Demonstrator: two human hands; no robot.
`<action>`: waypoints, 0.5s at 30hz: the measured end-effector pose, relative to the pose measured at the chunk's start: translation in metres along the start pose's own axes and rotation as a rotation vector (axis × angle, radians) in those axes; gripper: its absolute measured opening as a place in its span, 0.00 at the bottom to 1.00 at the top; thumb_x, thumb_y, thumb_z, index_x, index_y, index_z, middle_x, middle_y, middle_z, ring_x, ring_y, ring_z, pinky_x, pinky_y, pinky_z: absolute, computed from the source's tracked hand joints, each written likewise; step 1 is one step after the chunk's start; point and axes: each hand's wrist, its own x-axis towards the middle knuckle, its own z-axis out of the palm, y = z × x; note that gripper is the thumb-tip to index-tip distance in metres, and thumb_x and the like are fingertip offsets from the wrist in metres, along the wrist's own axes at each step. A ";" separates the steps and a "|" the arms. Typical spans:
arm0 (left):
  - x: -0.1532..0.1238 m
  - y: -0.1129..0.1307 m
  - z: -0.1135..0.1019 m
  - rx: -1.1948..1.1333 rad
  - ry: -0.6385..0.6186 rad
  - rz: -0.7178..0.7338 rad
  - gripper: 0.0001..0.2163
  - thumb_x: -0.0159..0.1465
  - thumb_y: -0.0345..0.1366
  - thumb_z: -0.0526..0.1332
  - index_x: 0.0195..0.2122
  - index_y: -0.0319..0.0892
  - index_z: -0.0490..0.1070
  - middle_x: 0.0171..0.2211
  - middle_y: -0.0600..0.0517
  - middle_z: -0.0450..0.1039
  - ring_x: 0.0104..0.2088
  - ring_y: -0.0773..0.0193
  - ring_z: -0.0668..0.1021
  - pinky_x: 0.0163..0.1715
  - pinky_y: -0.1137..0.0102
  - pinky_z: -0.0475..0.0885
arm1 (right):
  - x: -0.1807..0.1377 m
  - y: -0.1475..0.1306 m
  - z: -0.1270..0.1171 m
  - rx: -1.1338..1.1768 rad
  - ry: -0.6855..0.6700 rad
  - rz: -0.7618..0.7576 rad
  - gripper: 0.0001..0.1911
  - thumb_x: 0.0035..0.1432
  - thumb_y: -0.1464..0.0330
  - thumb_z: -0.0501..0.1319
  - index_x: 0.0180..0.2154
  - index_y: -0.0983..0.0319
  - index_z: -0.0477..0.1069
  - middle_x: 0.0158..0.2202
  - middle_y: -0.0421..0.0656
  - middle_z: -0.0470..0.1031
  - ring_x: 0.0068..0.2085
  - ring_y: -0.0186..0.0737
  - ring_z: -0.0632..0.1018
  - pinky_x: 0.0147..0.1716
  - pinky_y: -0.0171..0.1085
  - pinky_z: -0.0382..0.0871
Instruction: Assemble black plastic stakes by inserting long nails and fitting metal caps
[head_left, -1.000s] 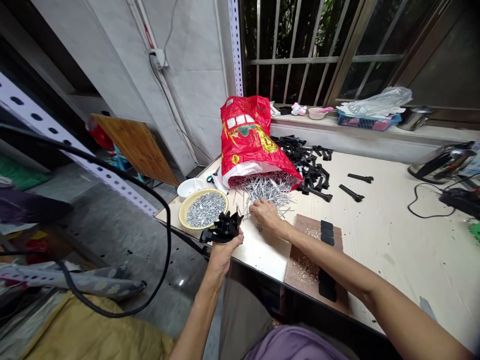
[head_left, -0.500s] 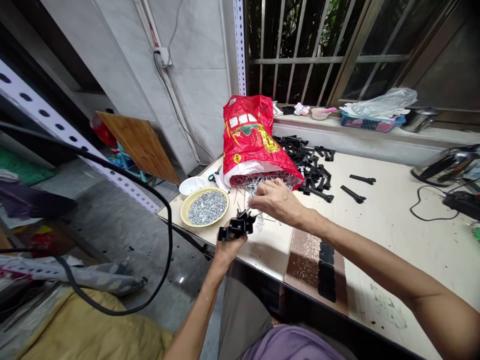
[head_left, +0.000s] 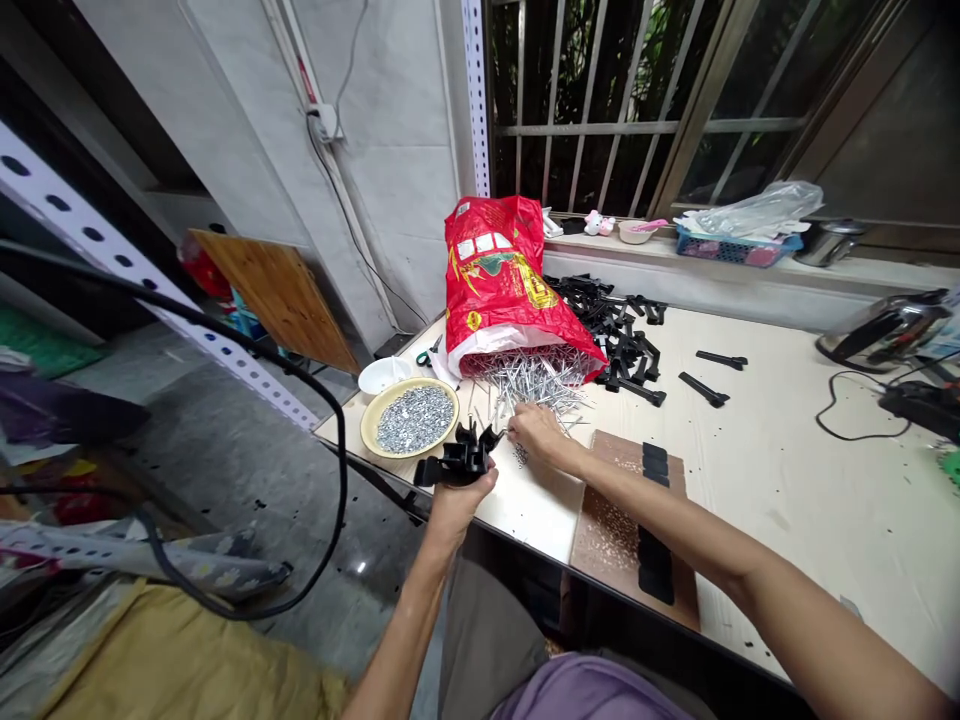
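My left hand [head_left: 459,505] is closed around a bunch of black plastic parts [head_left: 463,455], held up at the table's front edge. Just right of them, my right hand [head_left: 536,432] has its fingers pinched together by the upper end of the bunch. What the fingertips hold is too small to make out. Beneath that hand lies a little cluster of tiny metal pieces [head_left: 520,456]. Long thin metal pins [head_left: 536,378] spill out of a red bag [head_left: 499,265] behind it. A yellowish bowl [head_left: 367,436] full of small silvery metal pieces stands to the left.
A pile of black plastic parts [head_left: 626,335] lies right of the bag, with two single ones farther right. A brown board [head_left: 611,545] carries a row of black pieces [head_left: 655,530]. White bowl [head_left: 381,376] and scissors [head_left: 429,352] sit at the back left; a kettle [head_left: 881,330] stands right.
My right hand has moved down and nearer the tabletop, uncovering more of the pins. The black parts in my left hand have shifted slightly left and turned.
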 end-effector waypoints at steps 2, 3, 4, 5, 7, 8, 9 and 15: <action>0.001 -0.001 0.002 -0.108 -0.044 -0.035 0.10 0.41 0.33 0.69 0.27 0.39 0.76 0.28 0.51 0.77 0.32 0.62 0.77 0.39 0.66 0.69 | -0.003 -0.001 0.007 -0.001 0.020 0.017 0.09 0.56 0.74 0.58 0.24 0.65 0.70 0.32 0.48 0.72 0.36 0.43 0.72 0.34 0.39 0.65; 0.002 -0.002 0.002 -0.154 -0.061 -0.053 0.11 0.41 0.33 0.69 0.28 0.39 0.76 0.28 0.51 0.77 0.32 0.63 0.76 0.39 0.67 0.69 | -0.003 0.001 0.006 -0.005 0.026 0.025 0.09 0.57 0.75 0.57 0.25 0.65 0.70 0.32 0.48 0.73 0.35 0.42 0.73 0.33 0.39 0.65; 0.003 -0.003 0.002 -0.187 -0.067 -0.068 0.12 0.41 0.33 0.69 0.29 0.39 0.76 0.29 0.51 0.76 0.32 0.63 0.76 0.38 0.67 0.69 | -0.003 0.003 0.002 0.002 0.045 0.037 0.08 0.58 0.75 0.55 0.28 0.65 0.70 0.33 0.48 0.73 0.34 0.41 0.73 0.33 0.38 0.65; 0.004 -0.004 0.002 -0.203 -0.066 -0.078 0.12 0.41 0.33 0.69 0.30 0.39 0.76 0.29 0.51 0.76 0.32 0.64 0.76 0.37 0.68 0.69 | -0.004 0.005 -0.005 0.033 0.086 0.051 0.08 0.60 0.74 0.53 0.31 0.65 0.70 0.33 0.47 0.73 0.34 0.39 0.73 0.32 0.37 0.66; 0.007 -0.006 0.002 -0.181 -0.038 -0.077 0.12 0.41 0.32 0.69 0.29 0.38 0.75 0.28 0.52 0.75 0.30 0.65 0.75 0.35 0.70 0.68 | -0.005 0.007 -0.024 0.191 0.242 0.071 0.09 0.63 0.71 0.51 0.38 0.65 0.68 0.34 0.46 0.73 0.33 0.37 0.73 0.32 0.36 0.67; 0.008 -0.007 0.003 -0.148 -0.014 -0.067 0.12 0.41 0.31 0.68 0.29 0.38 0.75 0.27 0.52 0.75 0.29 0.66 0.74 0.34 0.70 0.68 | -0.006 0.007 -0.036 0.313 0.340 0.071 0.09 0.63 0.70 0.51 0.42 0.65 0.67 0.34 0.45 0.73 0.33 0.37 0.74 0.32 0.36 0.68; 0.010 -0.007 0.004 -0.109 0.005 -0.058 0.11 0.41 0.31 0.68 0.27 0.38 0.74 0.26 0.53 0.74 0.28 0.66 0.73 0.32 0.71 0.67 | -0.008 0.005 -0.047 0.449 0.431 0.062 0.11 0.63 0.68 0.52 0.46 0.64 0.65 0.34 0.44 0.73 0.32 0.36 0.74 0.32 0.37 0.69; 0.012 -0.003 0.014 0.018 -0.021 -0.074 0.06 0.40 0.30 0.65 0.22 0.38 0.72 0.21 0.54 0.71 0.24 0.66 0.70 0.26 0.72 0.64 | -0.023 -0.028 -0.080 0.970 0.495 -0.053 0.12 0.60 0.61 0.57 0.42 0.60 0.66 0.35 0.41 0.74 0.33 0.34 0.77 0.33 0.36 0.74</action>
